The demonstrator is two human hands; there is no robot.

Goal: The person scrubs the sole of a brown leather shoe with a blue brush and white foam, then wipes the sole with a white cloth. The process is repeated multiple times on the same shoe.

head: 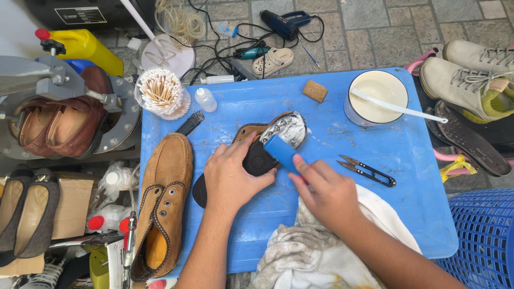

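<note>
Item 1 – insole (267, 140), brown edge, foamy white at the toe end, flat on the blue counter (407, 160). Your left hand (235, 174) presses down on its dark heel pad, fingers spread – likely to stop it sliding. Item 2 – blue brush (282, 152), pinched in your right hand (326, 190), bristles on the lather. Adj.: tan suede shoe (163, 203) just left, on its side; towel (316, 249) under your right wrist; thread snips (369, 171); white tub w/ stirrer (377, 96) at rear.
</note>
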